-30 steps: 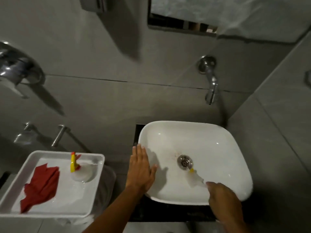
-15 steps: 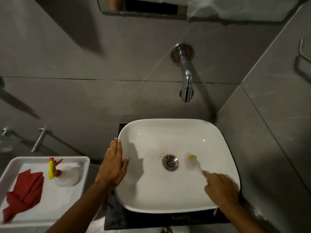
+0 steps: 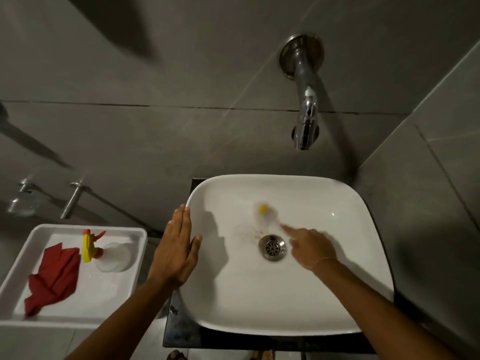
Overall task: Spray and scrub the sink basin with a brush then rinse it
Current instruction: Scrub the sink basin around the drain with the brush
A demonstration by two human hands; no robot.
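Glossy white ceramic sink basin (image 3: 324, 294), shiny chrome tap (image 3: 306, 110) and drain (image 3: 272, 247), matt grey wall tiles (image 3: 155, 139).

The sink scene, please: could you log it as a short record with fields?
sink basin: white, brown specks beside the drain
brush: blurred, yellow-tipped, behind the drain
right hand: holds the brush inside the basin
left hand: flat on the basin's left rim
tap: no water visible
tray: left of the sink; holds spray bottle and red cloth
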